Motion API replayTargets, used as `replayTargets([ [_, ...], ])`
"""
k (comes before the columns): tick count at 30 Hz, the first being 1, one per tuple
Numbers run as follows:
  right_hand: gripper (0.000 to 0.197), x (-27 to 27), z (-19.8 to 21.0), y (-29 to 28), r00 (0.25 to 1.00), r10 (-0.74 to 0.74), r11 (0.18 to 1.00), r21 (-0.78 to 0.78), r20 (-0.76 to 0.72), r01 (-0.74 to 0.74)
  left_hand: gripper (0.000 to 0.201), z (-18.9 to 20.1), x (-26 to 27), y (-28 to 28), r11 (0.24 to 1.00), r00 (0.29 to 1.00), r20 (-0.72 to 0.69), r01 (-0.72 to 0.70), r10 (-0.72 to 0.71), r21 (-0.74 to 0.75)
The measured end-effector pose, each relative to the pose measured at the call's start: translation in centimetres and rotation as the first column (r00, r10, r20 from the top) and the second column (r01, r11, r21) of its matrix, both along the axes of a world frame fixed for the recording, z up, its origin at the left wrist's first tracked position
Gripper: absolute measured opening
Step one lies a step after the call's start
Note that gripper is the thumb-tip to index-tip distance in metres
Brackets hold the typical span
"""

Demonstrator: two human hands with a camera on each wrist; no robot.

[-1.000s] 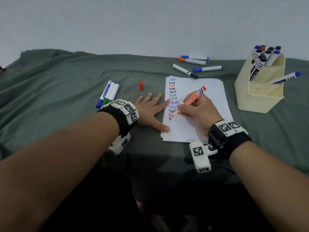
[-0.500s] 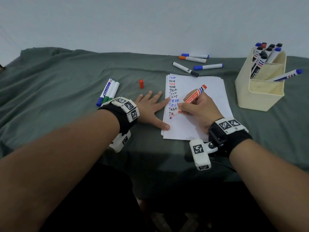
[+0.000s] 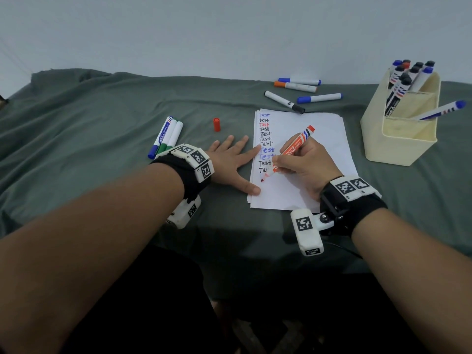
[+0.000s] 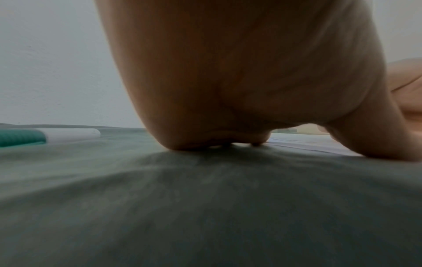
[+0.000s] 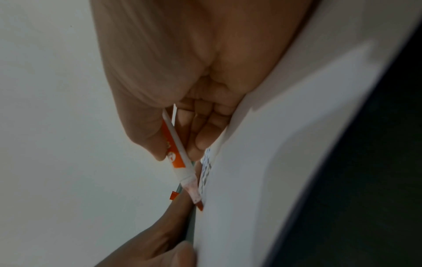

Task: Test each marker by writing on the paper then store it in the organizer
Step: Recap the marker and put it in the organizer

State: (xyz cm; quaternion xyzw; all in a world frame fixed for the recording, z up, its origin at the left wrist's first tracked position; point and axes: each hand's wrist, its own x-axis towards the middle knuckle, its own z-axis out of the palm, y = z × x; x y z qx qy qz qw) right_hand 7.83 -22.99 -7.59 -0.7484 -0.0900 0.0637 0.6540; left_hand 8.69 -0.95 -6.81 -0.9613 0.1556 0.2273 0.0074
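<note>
- Fingers of your right hand [image 3: 305, 164] pinch the red marker [image 3: 293, 149], uncapped, tip down on the paper [image 3: 329, 139] at the near end of the "Test" column.
- Your left hand [image 3: 231, 162] lies flat with fingers spread straight, holding nothing; index fingertip and thumb rest on the paper's left edge, palm on the green cloth [image 3: 102, 111].
- From the right wrist view the marker [image 5: 177, 153] slants between thumb and fingers, nib touching the sheet.
- Its red cap [image 3: 216, 124] stands on the cloth just beyond your left fingers.
- At far right, the cream organizer [image 3: 398, 139] holds a cluster of capped markers in its far compartment, one blue-capped marker leaning out to the right.
- Four loose markers [image 3: 296, 92] lie beyond the paper, three more [image 3: 166, 136] left of your left wrist.
</note>
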Motion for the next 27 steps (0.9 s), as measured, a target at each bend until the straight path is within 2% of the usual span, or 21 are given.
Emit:
replayTargets([
  [8,0.021,-0.46,0.3,0.22,0.999,0.044,0.999,-0.009,-0.017,-0.044,0.135,0.12,-0.06,-0.04,1.0,1.0,-0.004,0.01,-0.01,0.01],
  [15,0.016,-0.2,0.08,0.22,1.0,-0.001,1.0,0.01,-0.011,0.001,0.139,0.33,-0.13,-0.11,1.0,1.0,-0.015,0.007,-0.006,0.01],
  [24,0.024,0.01,-0.18,0.13,0.999,-0.034,0.999,-0.041,0.032,0.036,0.135,0.08,-0.19,-0.02,1.0,1.0,0.002,0.003,-0.003,0.004],
  [27,0.022,0.0,-0.17,-0.06,1.0,-0.018,1.0,-0.003,0.013,0.018,0.135,0.13,-0.18,0.0,1.0,1.0,-0.003,0.003,-0.003,0.001],
])
